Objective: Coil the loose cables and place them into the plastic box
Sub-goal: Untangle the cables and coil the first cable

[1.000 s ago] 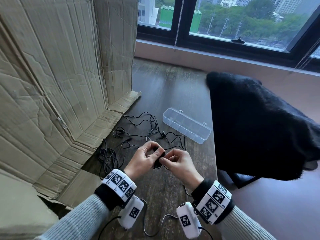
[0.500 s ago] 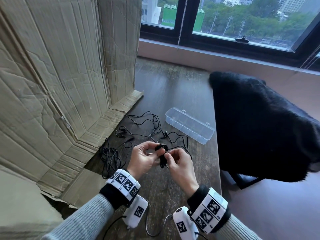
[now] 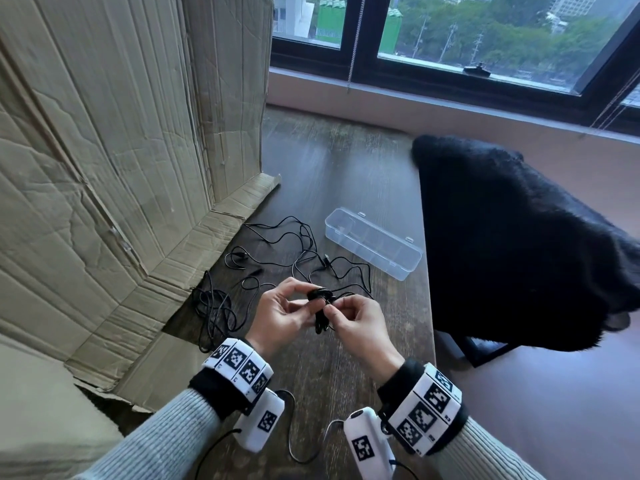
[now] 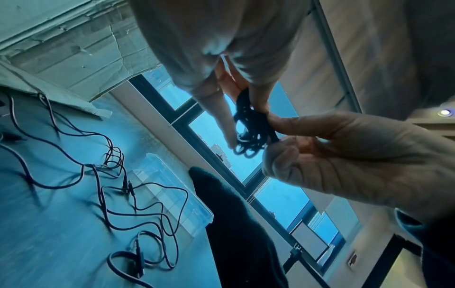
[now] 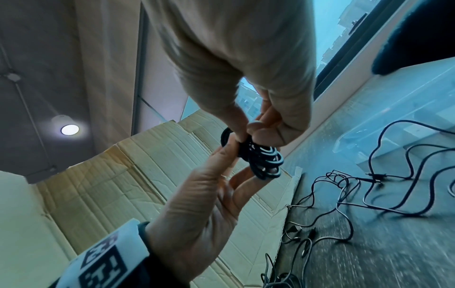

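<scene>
A small black coiled cable (image 3: 320,308) hangs above the dark wooden table (image 3: 346,161), pinched from both sides. My left hand (image 3: 310,303) grips its upper loops between thumb and fingers. My right hand (image 3: 332,308) pinches the coil's right side. The left wrist view shows the coil (image 4: 248,124) between both hands, and the right wrist view shows the coil's loops (image 5: 261,157) bunched at the fingertips. Loose black cables (image 3: 294,251) sprawl on the table beyond my hands. The clear plastic box (image 3: 374,242) lies open and empty at the far right of them.
A tangled black cable bundle (image 3: 211,306) lies left of my hands by the flattened cardboard (image 3: 104,168), which stands along the left. A black furry chair (image 3: 519,237) borders the table's right edge. A window (image 3: 485,32) runs across the back.
Both hands stay together on the coil and have shifted only slightly. The coil's upper loop now shows above my left thumb. The loose cables and the box have not moved.
</scene>
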`<state>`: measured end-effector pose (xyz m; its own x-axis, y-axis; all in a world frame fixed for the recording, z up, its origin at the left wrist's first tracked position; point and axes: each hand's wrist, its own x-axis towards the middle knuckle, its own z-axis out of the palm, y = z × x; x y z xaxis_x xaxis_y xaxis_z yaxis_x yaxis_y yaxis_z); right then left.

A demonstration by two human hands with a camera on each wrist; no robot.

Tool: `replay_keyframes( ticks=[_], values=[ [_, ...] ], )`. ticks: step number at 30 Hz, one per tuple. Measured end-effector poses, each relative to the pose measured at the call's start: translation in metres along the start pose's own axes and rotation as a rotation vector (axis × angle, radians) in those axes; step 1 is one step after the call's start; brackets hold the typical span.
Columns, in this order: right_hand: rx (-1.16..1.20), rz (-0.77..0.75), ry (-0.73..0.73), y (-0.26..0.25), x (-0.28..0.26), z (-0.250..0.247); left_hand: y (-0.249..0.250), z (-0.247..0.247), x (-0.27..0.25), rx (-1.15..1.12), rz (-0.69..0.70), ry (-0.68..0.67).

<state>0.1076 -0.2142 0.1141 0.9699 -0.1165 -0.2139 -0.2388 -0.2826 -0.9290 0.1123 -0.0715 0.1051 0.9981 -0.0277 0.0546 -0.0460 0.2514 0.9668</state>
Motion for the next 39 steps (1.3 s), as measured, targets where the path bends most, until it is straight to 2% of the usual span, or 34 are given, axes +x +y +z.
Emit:
replay_keyframes(
  ticks=[5,10,15,17,21,24,26,27,30,33,37,39],
  values=[
    [0.159,0.07,0.023,-0.005,-0.004,0.002,-0.003,-0.002,0.0,0.182,0.098,-0.011],
    [0.279,0.129,0.078,-0.008,-0.002,0.005,-0.01,-0.007,0.002,0.299,0.118,-0.089],
    [0.279,0.172,0.122,-0.003,0.0,0.006,-0.012,-0.004,0.003,0.549,0.335,-0.156],
    [0.284,0.183,0.163,0.001,0.003,0.007,-0.015,-0.002,0.006,0.601,0.358,-0.171],
    [0.377,0.158,0.238,-0.003,0.0,0.009,-0.019,0.007,0.012,0.469,0.241,-0.064],
    [0.497,0.091,0.098,-0.007,-0.008,-0.004,-0.016,0.008,0.019,0.279,0.065,0.027],
    [0.439,0.012,0.012,-0.008,-0.011,-0.014,-0.014,0.005,0.021,0.186,-0.014,0.058],
    [0.388,-0.017,0.019,-0.007,-0.01,-0.017,-0.013,0.006,0.02,0.169,-0.027,0.054],
    [0.274,-0.054,0.126,0.0,-0.002,-0.015,-0.013,0.011,0.013,0.199,0.036,0.049],
    [0.202,-0.029,0.21,0.007,0.006,-0.008,-0.019,0.015,0.012,0.27,0.105,0.055],
    [0.276,0.063,0.239,0.007,0.014,-0.001,-0.028,0.013,0.015,0.446,0.311,-0.003],
    [0.312,0.077,0.243,0.008,0.015,0.0,-0.028,0.014,0.015,0.495,0.339,-0.07]
  ],
)
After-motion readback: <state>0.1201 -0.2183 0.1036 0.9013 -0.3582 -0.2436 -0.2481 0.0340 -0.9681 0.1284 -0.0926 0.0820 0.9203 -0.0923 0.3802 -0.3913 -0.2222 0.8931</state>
